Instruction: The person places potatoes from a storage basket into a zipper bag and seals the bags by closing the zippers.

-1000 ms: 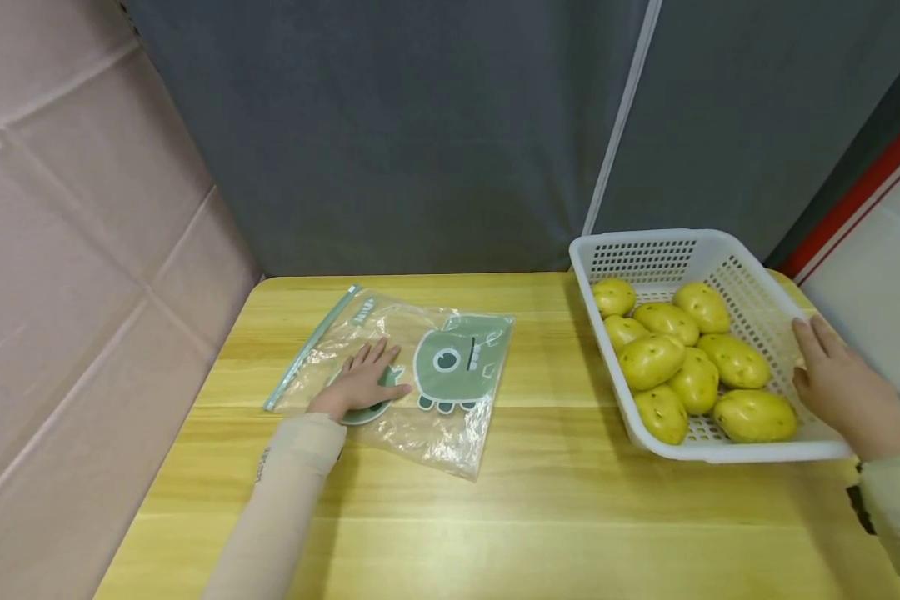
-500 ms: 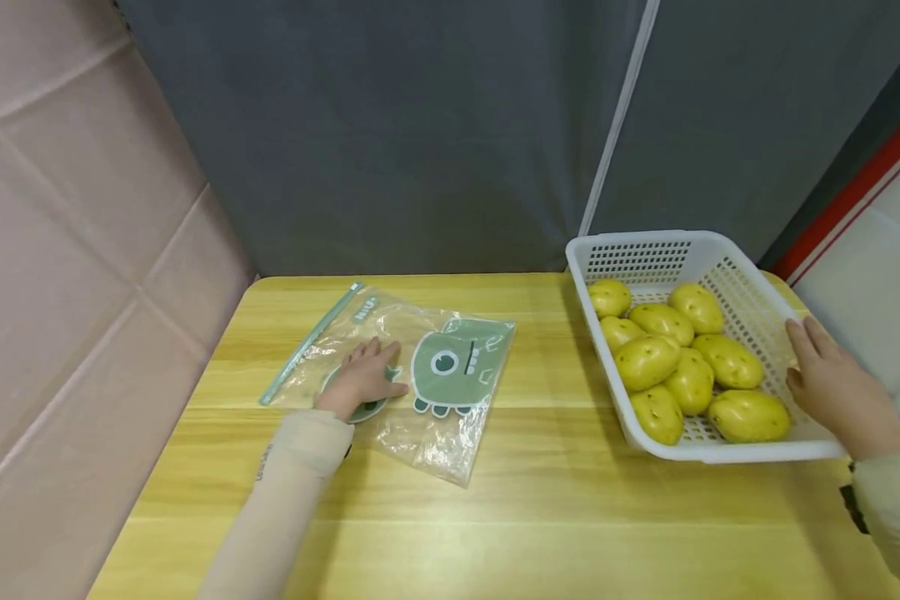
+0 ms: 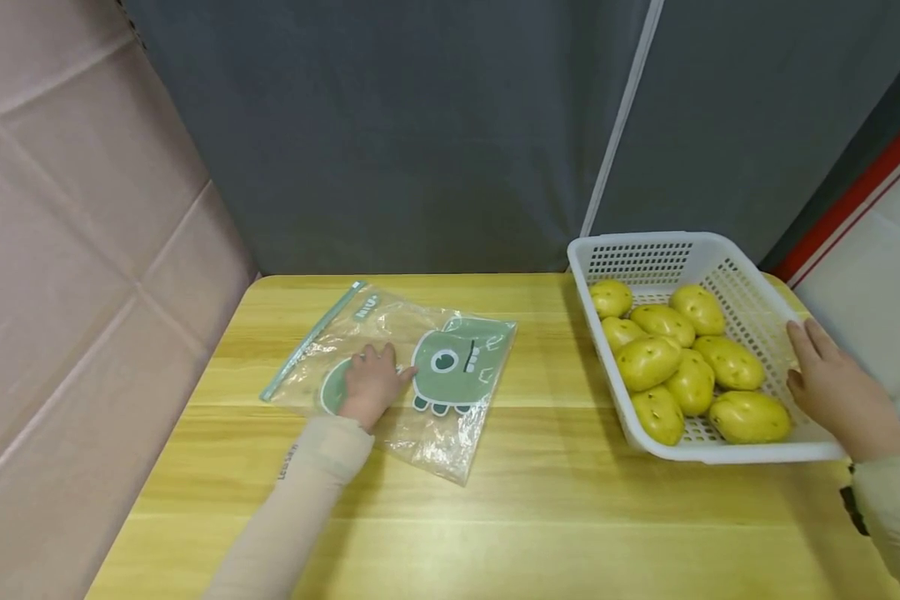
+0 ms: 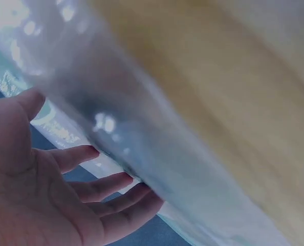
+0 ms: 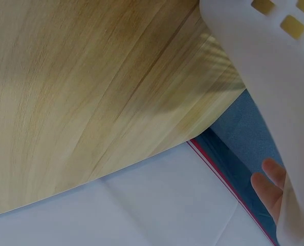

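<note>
Two hands apart: left hand [image 3: 371,385] lies flat on the plastic bag [image 3: 420,375] (thin, slippery; best taken by its zipper edge), right hand [image 3: 832,387] rests against the basket [image 3: 750,292] wall.

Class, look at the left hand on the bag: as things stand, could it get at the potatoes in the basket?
Probably yes. The left hand rests on the zip bag, and only bare table lies between it and the potatoes in the open-topped basket.
</note>
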A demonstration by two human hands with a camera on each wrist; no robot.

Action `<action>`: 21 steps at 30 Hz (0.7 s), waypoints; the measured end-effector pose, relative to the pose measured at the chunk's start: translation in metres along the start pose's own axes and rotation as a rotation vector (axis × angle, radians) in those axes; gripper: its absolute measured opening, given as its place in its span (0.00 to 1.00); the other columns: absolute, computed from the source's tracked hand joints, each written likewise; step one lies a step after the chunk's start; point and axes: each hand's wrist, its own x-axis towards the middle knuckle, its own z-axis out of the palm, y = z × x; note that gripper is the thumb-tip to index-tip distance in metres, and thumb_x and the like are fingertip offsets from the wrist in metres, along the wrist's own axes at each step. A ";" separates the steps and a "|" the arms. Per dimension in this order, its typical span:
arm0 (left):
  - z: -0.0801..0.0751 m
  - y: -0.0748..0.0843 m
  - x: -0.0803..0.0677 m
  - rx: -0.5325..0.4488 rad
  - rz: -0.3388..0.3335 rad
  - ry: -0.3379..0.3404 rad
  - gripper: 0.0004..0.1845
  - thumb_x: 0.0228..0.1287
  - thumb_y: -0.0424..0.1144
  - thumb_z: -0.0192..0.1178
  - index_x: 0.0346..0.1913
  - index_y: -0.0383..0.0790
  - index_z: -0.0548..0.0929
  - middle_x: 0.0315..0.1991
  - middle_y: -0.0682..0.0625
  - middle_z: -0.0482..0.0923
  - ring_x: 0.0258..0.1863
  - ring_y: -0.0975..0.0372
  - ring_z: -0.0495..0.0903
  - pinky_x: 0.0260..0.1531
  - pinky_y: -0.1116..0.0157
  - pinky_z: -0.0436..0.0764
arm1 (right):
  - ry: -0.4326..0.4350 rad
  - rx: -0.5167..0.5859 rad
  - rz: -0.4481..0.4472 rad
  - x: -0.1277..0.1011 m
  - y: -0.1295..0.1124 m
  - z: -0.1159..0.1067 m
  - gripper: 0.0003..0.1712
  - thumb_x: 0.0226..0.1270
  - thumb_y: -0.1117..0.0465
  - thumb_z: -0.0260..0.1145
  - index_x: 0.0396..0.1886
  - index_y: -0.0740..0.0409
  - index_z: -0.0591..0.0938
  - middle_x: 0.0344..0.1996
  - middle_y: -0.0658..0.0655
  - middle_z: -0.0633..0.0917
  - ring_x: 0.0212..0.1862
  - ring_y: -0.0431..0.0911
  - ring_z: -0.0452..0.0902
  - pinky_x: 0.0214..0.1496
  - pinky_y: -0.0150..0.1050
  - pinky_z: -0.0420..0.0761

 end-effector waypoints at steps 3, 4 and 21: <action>0.003 -0.001 0.001 0.028 0.008 0.019 0.41 0.67 0.64 0.47 0.72 0.36 0.59 0.66 0.28 0.61 0.62 0.35 0.65 0.53 0.43 0.78 | -0.006 0.001 0.007 0.000 0.001 0.001 0.45 0.62 0.71 0.55 0.73 0.72 0.43 0.69 0.81 0.49 0.51 0.82 0.61 0.49 0.74 0.67; 0.004 -0.001 0.001 0.031 0.009 0.022 0.41 0.67 0.64 0.46 0.72 0.37 0.59 0.66 0.29 0.60 0.63 0.35 0.64 0.53 0.43 0.78 | -0.008 0.004 0.008 0.000 0.001 0.001 0.45 0.62 0.71 0.55 0.73 0.72 0.43 0.69 0.80 0.48 0.51 0.82 0.60 0.49 0.75 0.67; 0.003 -0.013 0.004 -0.019 0.078 -0.069 0.40 0.70 0.62 0.43 0.76 0.44 0.50 0.75 0.34 0.43 0.73 0.36 0.48 0.69 0.37 0.56 | -0.025 -0.002 0.012 0.001 0.004 0.002 0.46 0.61 0.71 0.56 0.73 0.72 0.42 0.70 0.80 0.47 0.50 0.82 0.61 0.47 0.75 0.68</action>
